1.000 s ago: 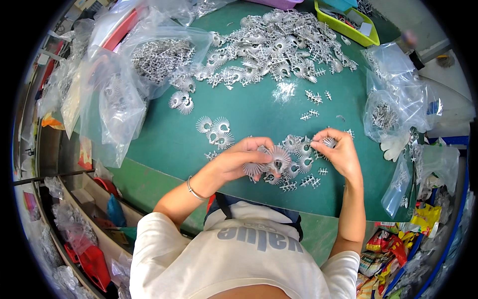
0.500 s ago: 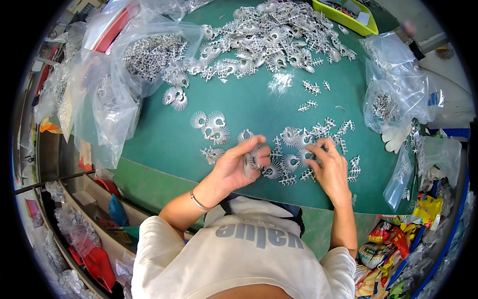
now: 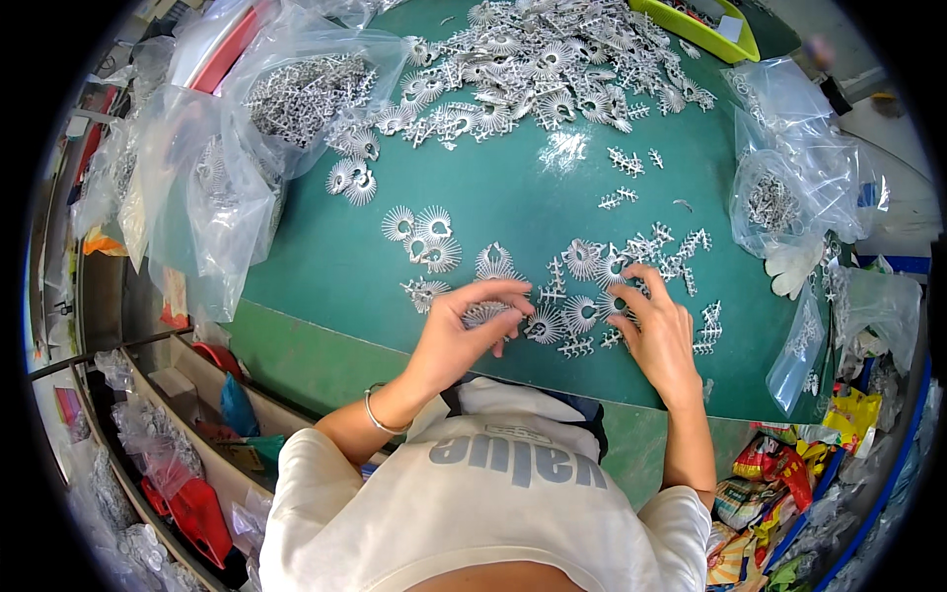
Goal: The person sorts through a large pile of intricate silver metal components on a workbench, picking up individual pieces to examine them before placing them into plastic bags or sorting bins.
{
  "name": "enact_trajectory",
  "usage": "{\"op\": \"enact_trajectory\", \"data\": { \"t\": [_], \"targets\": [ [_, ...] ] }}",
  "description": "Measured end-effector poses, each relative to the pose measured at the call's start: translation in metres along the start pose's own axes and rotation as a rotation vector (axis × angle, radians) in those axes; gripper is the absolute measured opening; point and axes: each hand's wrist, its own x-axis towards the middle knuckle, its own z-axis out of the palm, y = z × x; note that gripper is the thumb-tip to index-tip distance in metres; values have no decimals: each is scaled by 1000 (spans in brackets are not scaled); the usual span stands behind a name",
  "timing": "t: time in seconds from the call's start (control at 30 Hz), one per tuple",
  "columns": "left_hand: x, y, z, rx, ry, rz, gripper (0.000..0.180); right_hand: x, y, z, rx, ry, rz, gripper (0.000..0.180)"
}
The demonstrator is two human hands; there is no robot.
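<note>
My left hand [image 3: 456, 328] curls around a small stack of silver spiked ring pieces [image 3: 485, 314], partly hidden by the fingers. Beside it on the green table lies a loose ring piece [image 3: 496, 262]. My right hand [image 3: 659, 333] is open over a cluster of ring pieces [image 3: 580, 314]. Its thumb and fingertips are apart, at a spiked ring [image 3: 608, 304] within that cluster. Branched silver pieces [image 3: 681, 259] lie beyond and to the right of this hand. Several more ring pieces [image 3: 436, 255] form a group beyond my left hand.
A large heap of mixed silver pieces [image 3: 533, 74] covers the far table. Clear plastic bags of parts stand at left [image 3: 222, 197] and right [image 3: 779, 187]. A yellow-green tray [image 3: 705, 35] sits at the far right. The table's near edge [image 3: 395, 345] runs before my body.
My left hand has turned palm-down and closed over its ring pieces, uncovering a ring on the table beyond. My right hand stays at the cluster with its fingers slightly shifted.
</note>
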Motion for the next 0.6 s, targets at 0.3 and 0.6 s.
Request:
{"op": "enact_trajectory", "data": {
  "t": [0.3, 0.6],
  "targets": [
    [2, -14, 26, 1153, -9, 506, 44, -8, 0, 9, -32, 46, 57, 43],
    [6, 6, 27, 1010, -20, 354, 47, -4, 27, -1, 439, 189, 27, 21]
  ]
}}
